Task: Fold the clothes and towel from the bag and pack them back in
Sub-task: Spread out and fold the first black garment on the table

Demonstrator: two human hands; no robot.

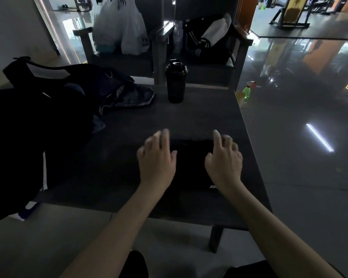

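Probably soft and limp, the black garment (190, 167) between the empty, loosely spread left hand (157, 161) and right hand (224, 161) wants lifting by both sides.

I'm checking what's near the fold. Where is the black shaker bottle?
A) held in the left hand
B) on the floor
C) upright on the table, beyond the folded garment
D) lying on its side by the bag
C: the black shaker bottle stands upright on the table, beyond the folded black garment.

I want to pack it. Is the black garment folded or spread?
Folded: the black garment is a compact rectangle under the left hand and right hand.
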